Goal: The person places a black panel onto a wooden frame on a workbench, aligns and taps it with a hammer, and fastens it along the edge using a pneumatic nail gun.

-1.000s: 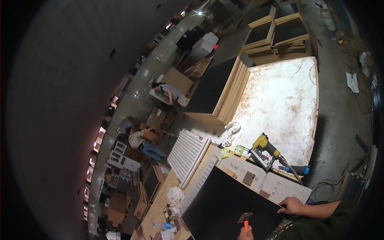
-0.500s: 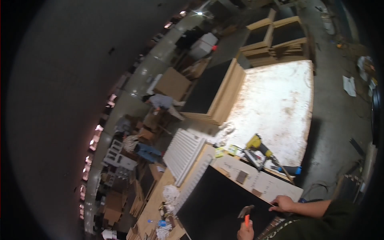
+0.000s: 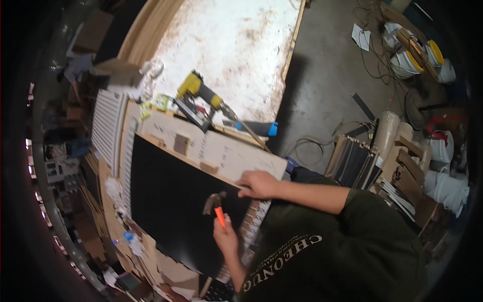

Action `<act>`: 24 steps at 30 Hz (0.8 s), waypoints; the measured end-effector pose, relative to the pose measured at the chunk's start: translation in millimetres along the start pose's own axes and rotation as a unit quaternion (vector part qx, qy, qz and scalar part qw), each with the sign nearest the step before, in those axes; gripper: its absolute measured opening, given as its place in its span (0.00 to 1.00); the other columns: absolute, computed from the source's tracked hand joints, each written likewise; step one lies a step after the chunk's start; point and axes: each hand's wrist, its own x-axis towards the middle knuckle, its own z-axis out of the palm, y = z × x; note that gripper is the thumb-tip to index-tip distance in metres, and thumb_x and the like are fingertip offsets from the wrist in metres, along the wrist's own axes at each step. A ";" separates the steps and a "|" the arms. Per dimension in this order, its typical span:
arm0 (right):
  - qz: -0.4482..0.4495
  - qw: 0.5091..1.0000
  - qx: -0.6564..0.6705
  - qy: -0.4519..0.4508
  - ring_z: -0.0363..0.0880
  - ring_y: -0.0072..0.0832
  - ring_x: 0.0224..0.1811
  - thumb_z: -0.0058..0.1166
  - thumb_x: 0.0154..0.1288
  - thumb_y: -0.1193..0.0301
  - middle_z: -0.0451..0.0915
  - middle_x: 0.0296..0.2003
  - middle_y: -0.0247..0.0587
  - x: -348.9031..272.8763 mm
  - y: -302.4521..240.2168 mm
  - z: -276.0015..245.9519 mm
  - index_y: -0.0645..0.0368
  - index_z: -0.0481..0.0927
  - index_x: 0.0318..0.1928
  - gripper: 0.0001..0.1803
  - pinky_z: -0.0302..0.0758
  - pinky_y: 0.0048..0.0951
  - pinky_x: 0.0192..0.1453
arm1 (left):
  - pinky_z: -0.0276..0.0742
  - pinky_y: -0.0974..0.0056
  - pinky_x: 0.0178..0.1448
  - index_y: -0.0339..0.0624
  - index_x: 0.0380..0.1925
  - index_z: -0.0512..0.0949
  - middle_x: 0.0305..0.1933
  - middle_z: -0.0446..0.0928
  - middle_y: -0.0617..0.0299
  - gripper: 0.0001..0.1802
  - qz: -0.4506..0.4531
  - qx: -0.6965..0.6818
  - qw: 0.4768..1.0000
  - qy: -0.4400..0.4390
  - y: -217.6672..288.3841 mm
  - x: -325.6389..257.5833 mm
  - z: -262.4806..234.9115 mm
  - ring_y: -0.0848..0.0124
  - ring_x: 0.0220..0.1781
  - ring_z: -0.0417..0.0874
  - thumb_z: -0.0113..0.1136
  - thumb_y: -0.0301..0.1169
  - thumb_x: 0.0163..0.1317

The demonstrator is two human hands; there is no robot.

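Note:
My left hand (image 3: 225, 234) is closed round the orange handle of a claw hammer (image 3: 215, 203). The hammer's dark metal head hangs over a large black panel (image 3: 173, 194) lying on the bench. At the panel's upper right corner, my right hand (image 3: 260, 184) is closed on its edge, thumb on the black face and fingers over the wooden rim. What the fingertips press against is hidden. Beyond that rim lies a pale board (image 3: 201, 146) with pencil marks and small wood blocks, one a brown block (image 3: 181, 144).
A yellow and black nail gun (image 3: 198, 93) with its hose rests past the board, near a blue-handled tool (image 3: 264, 129). A stained white sheet (image 3: 226, 45) spreads behind. Ribbed white panels (image 3: 108, 126) stand left. Buckets (image 3: 406, 64) and cables occupy the floor at right.
My view has swung down and right, so bench and hands appear further left and higher. The left hand still grips the hammer; the right stays at the panel's edge.

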 end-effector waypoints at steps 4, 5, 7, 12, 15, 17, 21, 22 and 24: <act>-0.193 0.977 0.082 -0.029 0.73 0.45 0.50 0.53 0.51 0.70 0.68 0.57 0.48 -16.2 16.7 -26.2 0.54 0.73 0.54 0.25 0.71 0.37 0.53 | 0.53 0.77 0.21 0.37 0.36 0.74 0.19 0.63 0.73 0.12 0.027 -0.118 0.990 0.072 -50.9 -25.0 10.5 0.85 0.18 0.59 0.51 0.36 0.65; -0.182 0.978 0.067 -0.076 0.70 0.44 0.55 0.50 0.47 0.74 0.59 0.63 0.46 -23.7 8.2 -33.1 0.51 0.71 0.57 0.30 0.69 0.37 0.57 | 0.53 0.76 0.20 0.37 0.36 0.74 0.19 0.63 0.73 0.12 0.025 -0.114 0.989 0.093 -67.9 -27.5 10.9 0.85 0.17 0.60 0.51 0.36 0.65; -0.190 0.976 0.024 -0.105 0.69 0.44 0.55 0.51 0.45 0.74 0.59 0.63 0.46 -26.5 -3.5 -36.2 0.51 0.72 0.57 0.31 0.69 0.36 0.57 | 0.54 0.76 0.19 0.38 0.36 0.74 0.17 0.62 0.73 0.12 0.023 -0.109 0.984 0.138 -98.2 -27.1 11.5 0.84 0.15 0.60 0.52 0.36 0.65; -0.327 0.926 -0.171 -0.082 0.66 0.40 0.59 0.53 0.42 0.73 0.62 0.62 0.43 -12.3 2.6 -23.9 0.51 0.75 0.52 0.29 0.67 0.39 0.58 | 0.57 0.76 0.19 0.38 0.36 0.74 0.21 0.64 0.71 0.11 -0.079 -0.173 0.956 0.225 -140.1 -64.4 -14.6 0.83 0.16 0.61 0.51 0.35 0.65; -0.371 0.885 -0.256 -0.115 0.61 0.37 0.64 0.53 0.48 0.70 0.66 0.60 0.41 -7.5 -6.3 -30.6 0.55 0.74 0.51 0.25 0.61 0.40 0.65 | 0.56 0.75 0.20 0.35 0.38 0.74 0.22 0.66 0.70 0.11 -0.059 -0.163 0.941 0.291 -182.7 -101.9 -12.0 0.83 0.18 0.61 0.49 0.33 0.65; -0.378 0.867 -0.293 -0.138 0.59 0.37 0.65 0.52 0.51 0.69 0.67 0.59 0.40 -4.0 -16.6 -29.3 0.58 0.72 0.51 0.23 0.57 0.39 0.69 | 0.58 0.74 0.22 0.34 0.39 0.74 0.22 0.66 0.70 0.12 -0.017 -0.113 0.935 0.335 -187.9 -129.3 -3.1 0.82 0.20 0.62 0.47 0.32 0.64; -0.352 0.870 -0.305 -0.161 0.60 0.34 0.65 0.52 0.52 0.67 0.67 0.59 0.39 -3.7 -21.9 -25.8 0.57 0.72 0.51 0.23 0.56 0.39 0.69 | 0.55 0.75 0.17 0.36 0.40 0.73 0.19 0.63 0.71 0.12 -0.197 -0.286 0.893 0.286 -181.3 -179.6 25.1 0.82 0.16 0.61 0.47 0.33 0.64; -0.339 0.868 -0.324 -0.166 0.59 0.33 0.66 0.53 0.51 0.68 0.67 0.59 0.39 -4.3 -27.2 -25.2 0.57 0.71 0.52 0.24 0.55 0.39 0.69 | 0.54 0.76 0.15 0.37 0.41 0.72 0.19 0.62 0.71 0.12 -0.225 -0.352 0.869 0.263 -172.9 -190.5 29.4 0.83 0.14 0.60 0.47 0.33 0.64; -0.330 0.859 -0.351 -0.172 0.59 0.33 0.66 0.53 0.50 0.68 0.67 0.59 0.38 -7.9 -37.4 -22.9 0.56 0.71 0.52 0.25 0.55 0.39 0.70 | 0.54 0.77 0.13 0.39 0.43 0.70 0.18 0.62 0.72 0.11 -0.181 -0.393 0.863 0.261 -192.0 -207.6 51.3 0.84 0.13 0.60 0.47 0.33 0.65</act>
